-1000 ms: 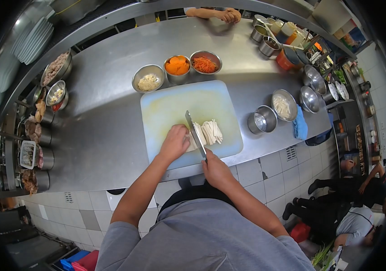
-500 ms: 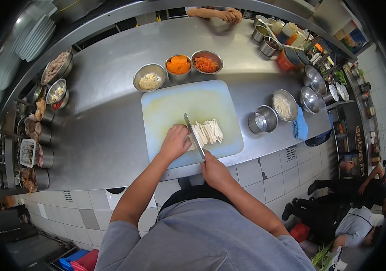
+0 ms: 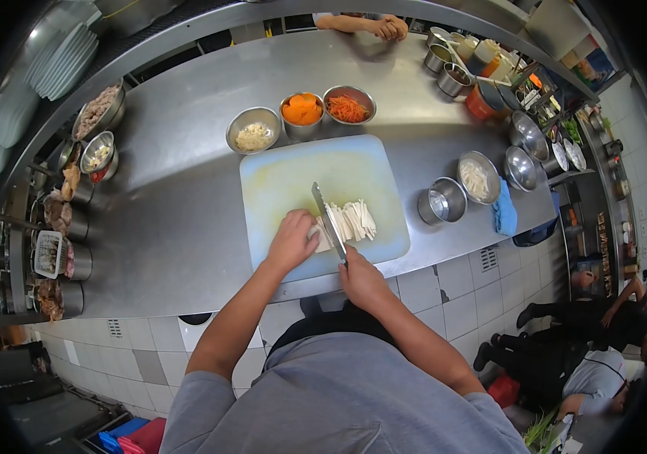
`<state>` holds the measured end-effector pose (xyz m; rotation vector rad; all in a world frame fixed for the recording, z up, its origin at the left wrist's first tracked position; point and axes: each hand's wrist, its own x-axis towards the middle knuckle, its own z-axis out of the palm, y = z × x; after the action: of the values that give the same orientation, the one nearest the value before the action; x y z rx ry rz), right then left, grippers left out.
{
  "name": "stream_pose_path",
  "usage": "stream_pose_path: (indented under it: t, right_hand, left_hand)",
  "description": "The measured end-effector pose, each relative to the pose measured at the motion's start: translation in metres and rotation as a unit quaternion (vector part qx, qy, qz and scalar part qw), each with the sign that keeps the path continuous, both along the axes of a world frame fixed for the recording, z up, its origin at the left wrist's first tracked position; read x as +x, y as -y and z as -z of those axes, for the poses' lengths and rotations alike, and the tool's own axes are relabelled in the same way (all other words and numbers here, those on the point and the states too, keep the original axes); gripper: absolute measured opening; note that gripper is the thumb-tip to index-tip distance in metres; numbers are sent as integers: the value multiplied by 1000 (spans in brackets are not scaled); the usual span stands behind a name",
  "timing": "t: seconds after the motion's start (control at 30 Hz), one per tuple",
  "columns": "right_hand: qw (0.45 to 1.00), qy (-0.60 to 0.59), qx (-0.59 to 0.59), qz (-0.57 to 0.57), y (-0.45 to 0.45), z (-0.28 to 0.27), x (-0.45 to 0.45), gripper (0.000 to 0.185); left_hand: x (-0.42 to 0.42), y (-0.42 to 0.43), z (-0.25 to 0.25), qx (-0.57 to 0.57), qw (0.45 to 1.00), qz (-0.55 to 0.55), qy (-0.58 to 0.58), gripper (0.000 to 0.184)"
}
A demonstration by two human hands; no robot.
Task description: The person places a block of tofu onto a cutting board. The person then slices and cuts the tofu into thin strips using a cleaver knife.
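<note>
On the pale cutting board [image 3: 293, 170] lies a fan of white, thin-cut strips [image 3: 357, 219], of a food I cannot name for sure. My right hand [image 3: 363, 281] is closed around the handle of a kitchen knife [image 3: 328, 219], whose blade stands across the left end of the strips. Just left of the blade, my left hand [image 3: 293, 238] presses down with curled fingers on the uncut white piece [image 3: 322, 240], which is mostly hidden under the fingertips.
Behind the board stand bowls of a chopped pale food [image 3: 254, 130], orange slices [image 3: 302, 113] and orange shreds [image 3: 349, 106]. To the right are an empty metal pot [image 3: 442, 201], a bowl of white strips [image 3: 478, 178] and a blue cloth [image 3: 504, 208]. Another person's hands [image 3: 390, 29] rest at the far edge.
The knife and my right hand have shifted slightly right, and the blade's tip sits a little higher. My left hand stays on the white piece. The whole view has drifted slightly.
</note>
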<state>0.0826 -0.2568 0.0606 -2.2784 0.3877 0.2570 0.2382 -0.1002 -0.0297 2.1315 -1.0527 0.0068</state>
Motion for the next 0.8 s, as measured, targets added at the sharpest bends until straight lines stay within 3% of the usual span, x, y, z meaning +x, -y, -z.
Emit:
stream_pose_path:
  t: [0.73, 0.8]
  right_hand:
    - [1000, 2, 7, -21, -5, -9, -12, 48]
    - [1000, 21, 2, -20, -5, -6, -10, 40]
  left_hand:
    - [-2, 3, -3, 67, 997, -2, 40, 29]
    - [-2, 3, -3, 76, 996, -3, 47, 29]
